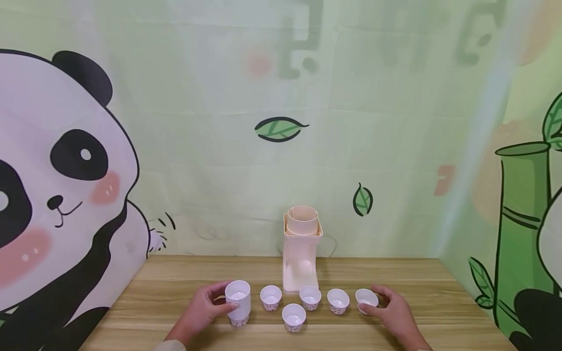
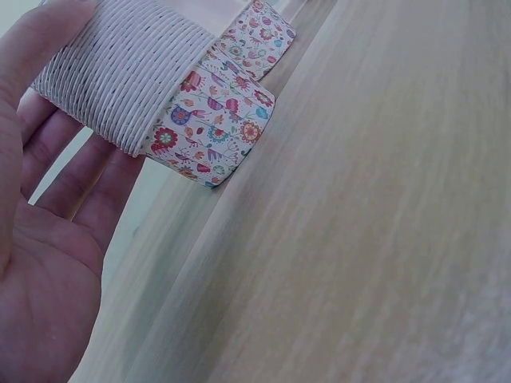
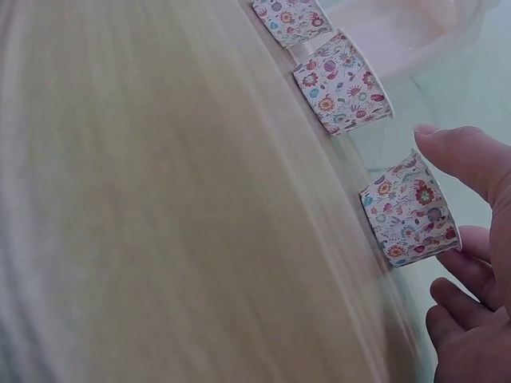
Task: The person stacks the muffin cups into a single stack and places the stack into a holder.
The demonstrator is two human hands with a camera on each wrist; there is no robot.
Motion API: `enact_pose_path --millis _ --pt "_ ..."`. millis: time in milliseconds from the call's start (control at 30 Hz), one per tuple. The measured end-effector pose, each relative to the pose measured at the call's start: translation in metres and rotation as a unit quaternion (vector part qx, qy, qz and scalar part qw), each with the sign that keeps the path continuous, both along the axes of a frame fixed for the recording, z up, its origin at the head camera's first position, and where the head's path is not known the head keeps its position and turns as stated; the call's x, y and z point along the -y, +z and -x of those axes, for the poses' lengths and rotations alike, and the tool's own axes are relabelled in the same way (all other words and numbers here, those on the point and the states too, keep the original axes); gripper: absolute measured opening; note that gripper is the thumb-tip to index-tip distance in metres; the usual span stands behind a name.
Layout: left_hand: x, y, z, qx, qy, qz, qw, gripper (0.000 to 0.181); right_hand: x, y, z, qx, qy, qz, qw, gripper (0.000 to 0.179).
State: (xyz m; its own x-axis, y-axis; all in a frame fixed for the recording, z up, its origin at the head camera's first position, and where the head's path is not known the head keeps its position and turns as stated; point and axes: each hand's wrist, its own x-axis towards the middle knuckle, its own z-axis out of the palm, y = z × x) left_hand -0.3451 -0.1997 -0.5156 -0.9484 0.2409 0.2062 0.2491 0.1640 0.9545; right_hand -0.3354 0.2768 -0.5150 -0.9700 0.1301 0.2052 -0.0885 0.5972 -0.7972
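Note:
My left hand (image 1: pixel 202 312) grips a tall stack of nested white paper cups (image 1: pixel 239 295) at the left end of a group of cups. In the left wrist view, ridged rims fill the upper part of the stack, with one flower-printed wall (image 2: pixel 211 120) at its base, at the tabletop. At the right end, my right hand (image 1: pixel 392 314) holds a single flower-printed paper cup (image 3: pixel 411 211) between thumb and fingers near its rim. That cup stands upright on the table. Between the hands stand several more paper cups (image 1: pixel 293 319), upright and apart.
A pale pink stand (image 1: pixel 300 268) with a round holder (image 1: pixel 303 222) on top rises behind the cups, near the back edge of the wooden table (image 1: pixel 175 273). Behind it hangs a green cloth backdrop (image 1: pixel 210 170) printed with pandas, leaves and bamboo.

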Motion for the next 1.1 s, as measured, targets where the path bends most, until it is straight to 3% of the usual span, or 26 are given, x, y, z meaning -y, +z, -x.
enact_pose_path --millis 500,1100 --pt "0.0017 0.0011 -0.0027 0.005 -0.001 0.000 1.0000 0.058 0.0010 -0.0025 -0.0003 -0.007 0.003 0.034 0.9994 0.064" --pt "0.0015 -0.0029 -0.0001 -0.001 0.006 0.008 1.0000 0.056 -0.0009 -0.0061 0.0020 0.000 -0.008 0.021 0.9998 0.063"
